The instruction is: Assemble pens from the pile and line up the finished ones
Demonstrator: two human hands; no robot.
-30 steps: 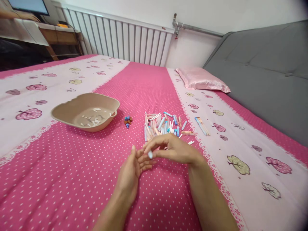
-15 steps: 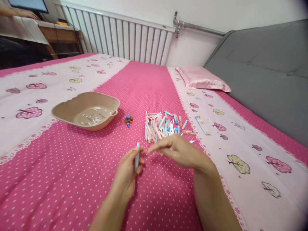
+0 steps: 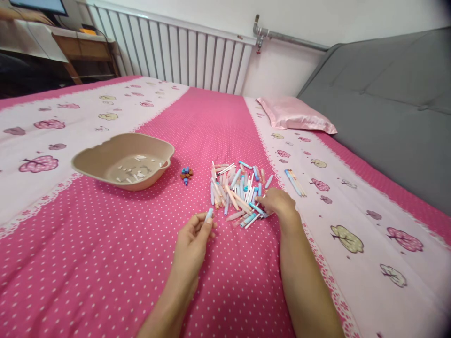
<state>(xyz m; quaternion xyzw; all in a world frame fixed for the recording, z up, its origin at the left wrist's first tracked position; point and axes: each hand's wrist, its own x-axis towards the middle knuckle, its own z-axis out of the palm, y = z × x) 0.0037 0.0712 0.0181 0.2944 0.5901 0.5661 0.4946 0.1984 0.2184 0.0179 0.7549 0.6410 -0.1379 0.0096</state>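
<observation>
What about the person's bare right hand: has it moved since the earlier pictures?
Yes: the right hand has moved rightward and a little forward, closer to the unmoved slim blue and tan sticks.

A white radiator (image 3: 172,51) lines the pale wall (image 3: 310,19), with a grey headboard (image 3: 384,103) at right.

Your L grip (image 3: 192,236) is pinched, thumb fwd, fingers curled, L forearm (image 3: 168,298) slanting. Your R grip (image 3: 276,201) reaches farther fwd, back up, wrist bent inward; fingertips partly hidden.
</observation>
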